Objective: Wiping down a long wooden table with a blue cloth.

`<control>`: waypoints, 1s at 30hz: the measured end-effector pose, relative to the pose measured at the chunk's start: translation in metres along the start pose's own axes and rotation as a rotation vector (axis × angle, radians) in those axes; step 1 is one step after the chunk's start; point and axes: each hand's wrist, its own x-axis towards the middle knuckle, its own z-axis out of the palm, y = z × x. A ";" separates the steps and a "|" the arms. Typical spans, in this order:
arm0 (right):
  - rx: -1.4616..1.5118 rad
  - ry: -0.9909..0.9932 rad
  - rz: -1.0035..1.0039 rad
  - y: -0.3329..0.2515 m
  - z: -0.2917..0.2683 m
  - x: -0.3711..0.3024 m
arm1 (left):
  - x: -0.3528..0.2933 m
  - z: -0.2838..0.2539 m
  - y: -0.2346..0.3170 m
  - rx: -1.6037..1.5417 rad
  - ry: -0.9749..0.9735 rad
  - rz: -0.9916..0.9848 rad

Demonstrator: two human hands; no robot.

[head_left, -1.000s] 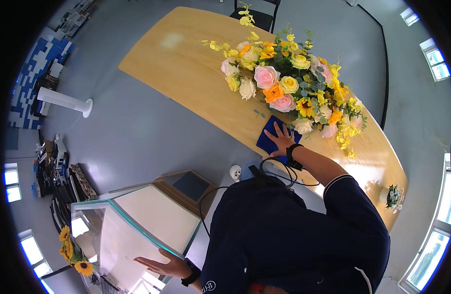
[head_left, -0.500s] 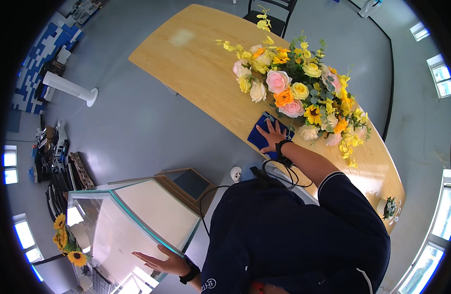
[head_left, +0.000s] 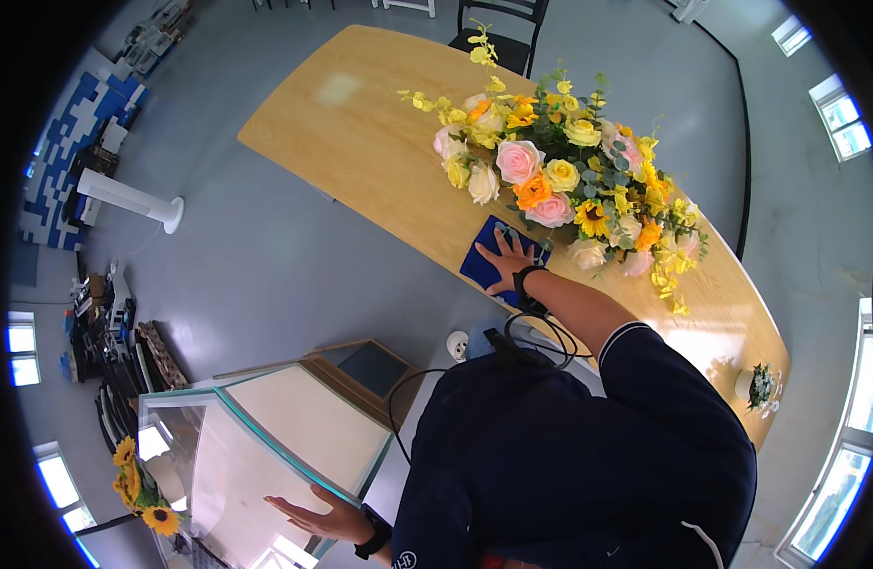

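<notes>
My right hand point(head_left: 507, 261) lies flat with fingers spread on a folded dark blue cloth point(head_left: 476, 269). The cloth rests on the near edge of a curved light-wood table point(head_left: 360, 123). Just beyond it, a large arrangement of yellow, pink, orange and white flowers point(head_left: 550, 175) spreads across the tabletop. At lower left, my left hand point(head_left: 327, 517) is held out with its fingers extended and holds nothing. It is beside a pale glass-topped desk surface point(head_left: 237, 455); whether it touches the glass I cannot tell. Dark bands circle both wrists.
A small potted plant point(head_left: 759, 387) stands at the table's right end. Sunflowers point(head_left: 142, 484) sit by the glass. A black chair point(head_left: 503, 33) is behind the table, and a white tower-shaped appliance point(head_left: 128, 197) stands on the floor. Black cable point(head_left: 398, 389) loops near my body.
The view has shifted slightly, so the table and flowers appear farther left. My right hand stays spread on the cloth, with little visible movement against the table. My left hand remains extended.
</notes>
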 end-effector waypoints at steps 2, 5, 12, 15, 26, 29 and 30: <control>0.009 0.029 -0.002 0.003 0.005 0.000 | 0.000 -0.001 -0.004 -0.011 -0.006 0.010; 0.023 0.019 0.022 -0.003 0.014 -0.007 | 0.002 -0.005 -0.004 0.001 -0.023 0.038; 0.069 0.091 0.125 0.025 0.035 -0.044 | 0.002 -0.003 0.001 -0.024 -0.043 0.012; 0.114 0.151 0.293 0.055 0.056 -0.067 | 0.003 -0.003 0.001 -0.049 -0.024 0.027; 0.312 0.144 0.659 0.141 0.081 -0.106 | 0.001 -0.003 0.005 -0.021 -0.016 -0.018; 0.286 0.070 0.654 0.140 0.074 -0.101 | 0.000 -0.002 0.003 -0.015 -0.008 -0.039; 0.272 0.076 0.640 0.141 0.075 -0.099 | 0.000 -0.001 0.002 -0.013 -0.015 -0.032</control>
